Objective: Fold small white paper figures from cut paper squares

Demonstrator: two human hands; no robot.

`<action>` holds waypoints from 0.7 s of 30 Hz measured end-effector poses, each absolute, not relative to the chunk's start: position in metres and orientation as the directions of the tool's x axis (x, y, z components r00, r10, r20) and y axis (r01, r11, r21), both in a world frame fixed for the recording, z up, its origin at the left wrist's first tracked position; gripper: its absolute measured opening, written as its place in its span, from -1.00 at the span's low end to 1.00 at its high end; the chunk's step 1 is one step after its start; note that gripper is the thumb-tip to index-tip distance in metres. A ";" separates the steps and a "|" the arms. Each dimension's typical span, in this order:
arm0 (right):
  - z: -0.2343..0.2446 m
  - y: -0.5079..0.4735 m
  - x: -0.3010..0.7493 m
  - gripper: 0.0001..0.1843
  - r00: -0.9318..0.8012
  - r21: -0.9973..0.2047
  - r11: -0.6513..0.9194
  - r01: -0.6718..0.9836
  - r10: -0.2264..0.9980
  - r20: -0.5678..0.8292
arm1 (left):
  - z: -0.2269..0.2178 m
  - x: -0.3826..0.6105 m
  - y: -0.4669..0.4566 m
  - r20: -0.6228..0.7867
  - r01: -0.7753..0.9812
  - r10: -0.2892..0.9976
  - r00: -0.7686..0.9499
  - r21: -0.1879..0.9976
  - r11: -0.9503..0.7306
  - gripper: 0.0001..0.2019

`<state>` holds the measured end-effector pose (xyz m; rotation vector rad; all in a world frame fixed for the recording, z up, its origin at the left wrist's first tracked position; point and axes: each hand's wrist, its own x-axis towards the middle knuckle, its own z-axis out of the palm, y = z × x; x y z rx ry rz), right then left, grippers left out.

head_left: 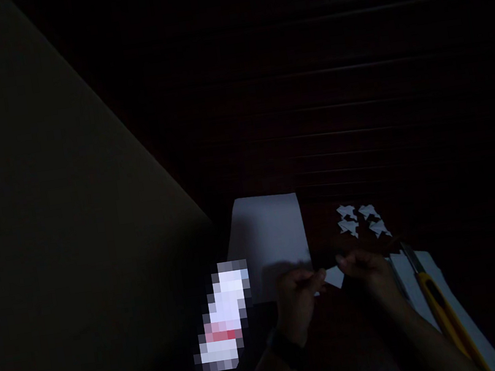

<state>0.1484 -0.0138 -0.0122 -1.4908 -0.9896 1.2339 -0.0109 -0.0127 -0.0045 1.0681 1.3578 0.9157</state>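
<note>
A small folded piece of white paper (334, 276) is stretched between my two hands. My left hand (296, 299), with a dark band on its wrist, pinches the paper's left corner. At the upper right corner, the fingers of my right hand (368, 268) are closed on the same piece. Beyond my right hand lie several small folded paper figures (349, 228), grouped in two short columns on the dark surface. The scene is dim, so fine creases in the held paper cannot be made out.
A large white sheet (270, 231) lies behind my left hand. To the right, a yellow utility knife (444, 317), its blade showing, rests on white paper (461, 308). At left is a bright, pixelated oblong (223, 307) beside a pale wall (55, 208).
</note>
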 end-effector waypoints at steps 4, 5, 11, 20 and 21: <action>-0.004 -0.013 0.149 -0.70 0.226 -0.981 -0.183 0.069 0.960 -0.163 | -0.002 -0.010 -0.006 -0.232 0.047 0.972 0.022 0.972 0.231 -0.68; -0.002 -0.012 0.149 -0.71 0.239 -0.985 -0.146 0.089 0.964 -0.121 | -0.002 -0.010 -0.004 -0.227 0.023 0.974 0.010 0.974 0.227 -0.68; 0.003 -0.009 0.148 -0.70 0.204 -0.984 -0.031 0.174 0.979 0.005 | -0.001 -0.011 0.001 -0.166 0.009 0.985 0.041 0.986 0.166 -0.71; -0.007 -0.009 0.148 -0.59 0.151 -0.998 -0.058 -0.032 0.987 -0.062 | 0.006 -0.016 0.001 -0.090 0.045 0.991 0.098 0.995 0.086 -0.75; -0.007 -0.009 0.147 -0.59 0.143 -0.996 -0.065 -0.053 0.987 -0.072 | 0.006 -0.016 0.002 -0.084 0.045 0.992 0.092 0.996 0.080 -0.75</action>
